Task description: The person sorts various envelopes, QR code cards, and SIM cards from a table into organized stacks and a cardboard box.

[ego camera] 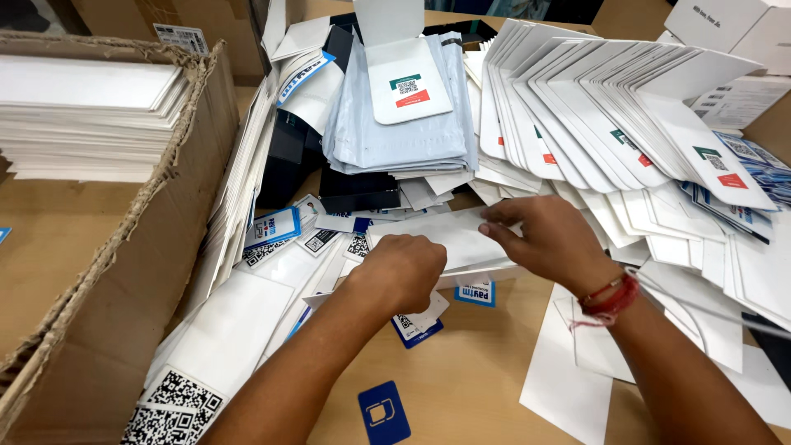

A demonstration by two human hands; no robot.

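Observation:
My left hand (404,270) and my right hand (545,239) both grip a long white envelope (449,237) over the middle of the table. The left hand's fingers curl around its near edge, the right hand pinches its far right end. A red thread band circles my right wrist (608,298). Under the envelope lie small square code stickers and blue-edged cards (475,292).
A torn cardboard box (156,189) at left holds a stack of white envelopes (86,115). A fanned row of white folders (610,115) fills the right. Grey mailer bags (395,136) and black boxes (358,191) sit behind. A blue card (384,412) lies on the wooden table (486,371).

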